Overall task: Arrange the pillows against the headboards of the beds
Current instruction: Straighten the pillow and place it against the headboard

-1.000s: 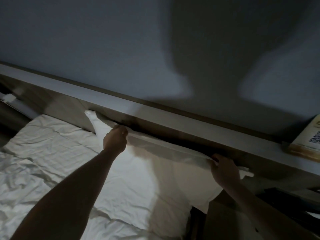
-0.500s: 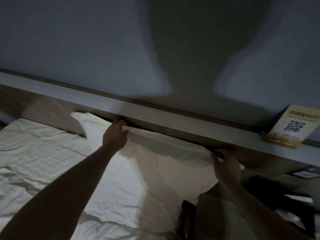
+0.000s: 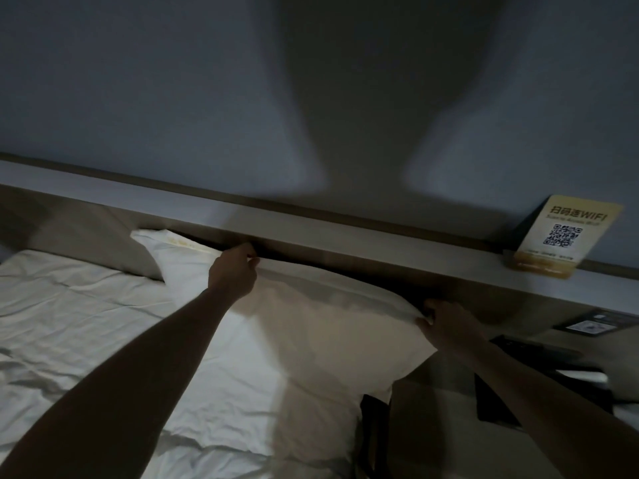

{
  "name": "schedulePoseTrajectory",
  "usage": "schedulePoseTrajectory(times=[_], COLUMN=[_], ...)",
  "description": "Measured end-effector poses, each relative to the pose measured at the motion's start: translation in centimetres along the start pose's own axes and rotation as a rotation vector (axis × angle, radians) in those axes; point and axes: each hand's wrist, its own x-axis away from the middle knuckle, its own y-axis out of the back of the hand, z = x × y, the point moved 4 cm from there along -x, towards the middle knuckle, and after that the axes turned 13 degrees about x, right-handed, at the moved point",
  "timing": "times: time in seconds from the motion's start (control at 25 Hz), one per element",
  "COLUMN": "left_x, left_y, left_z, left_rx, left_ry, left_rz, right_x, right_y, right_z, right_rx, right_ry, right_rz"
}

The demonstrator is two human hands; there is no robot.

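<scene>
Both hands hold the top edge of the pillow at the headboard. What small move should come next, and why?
Probably let go and pat it flat. The pillow already leans on the headboard, its top edge under the ledge, with the left hand and right hand pinching that edge. Its right corner overhangs the bed, so nudge it left.

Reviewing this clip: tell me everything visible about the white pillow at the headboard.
The pillow is white, in a soft, lightly creased fabric case with a flat flanged edge. It stands propped on the white bed sheet, top edge against the wooden headboard, under its ledge. The left hand pinches the top edge left of centre; the right hand grips the upper right corner. Its right half lies in shadow.
</scene>
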Motion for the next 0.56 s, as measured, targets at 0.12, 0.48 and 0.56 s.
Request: schedulePoseTrajectory(times=[0.12, 0.48, 0.56], left_x=[0.2, 0.9, 1.1], left_y=[-0.1, 1.0, 1.4], left_z=[0.3, -0.5, -1.2], left_rx=[-0.002, 0.125, 0.169], left_ry=[0.028, -0.013, -0.034], left_rz=[0.011, -0.080, -0.132], right_x=[0.2, 1.4, 2.0], right_y=[0.1, 2.1, 3.0], right_z=[1.1, -1.4, -2.1], right_rx=[-0.042, -0.172, -0.238], right_ry=[0.008, -0.084, -0.118], right_rz=[-0.065, -0.287, -0.408])
